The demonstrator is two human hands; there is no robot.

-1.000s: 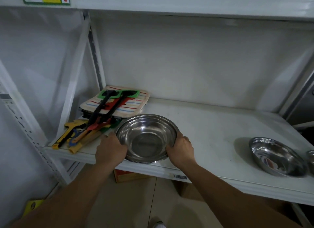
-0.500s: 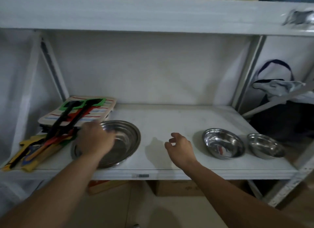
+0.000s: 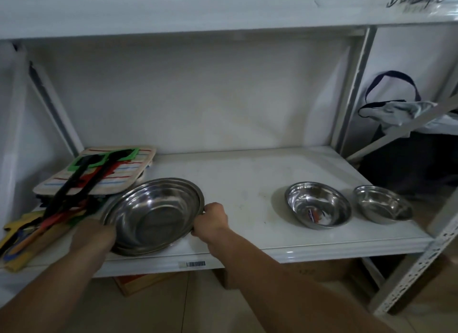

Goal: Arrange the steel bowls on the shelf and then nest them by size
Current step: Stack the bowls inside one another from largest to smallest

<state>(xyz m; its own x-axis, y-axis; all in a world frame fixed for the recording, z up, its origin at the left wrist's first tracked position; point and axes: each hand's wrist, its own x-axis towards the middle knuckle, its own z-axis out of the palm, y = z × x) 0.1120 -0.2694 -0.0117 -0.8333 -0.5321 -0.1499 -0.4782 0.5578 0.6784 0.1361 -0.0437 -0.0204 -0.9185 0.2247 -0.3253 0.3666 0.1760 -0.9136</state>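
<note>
A large steel bowl (image 3: 153, 213) rests near the front left of the white shelf (image 3: 247, 181). My left hand (image 3: 93, 234) grips its left rim and my right hand (image 3: 210, 220) grips its right rim. A medium steel bowl (image 3: 318, 205) stands to the right on the shelf, apart from the large one. A small steel bowl (image 3: 383, 203) sits just beyond it, near the shelf's right end. All three are upright and separate.
A striped cloth pad (image 3: 99, 171) with black, green and red tongs (image 3: 74, 184) and other coloured utensils (image 3: 22, 236) crowds the shelf's left end, touching the large bowl. A shelf board runs overhead. Cardboard boxes (image 3: 138, 282) sit on the floor below. A bag (image 3: 396, 109) hangs at right.
My right hand, which was open over the middle of the shelf, has come back and closed on the large bowl's right rim. My left hand has stayed on the bowl.
</note>
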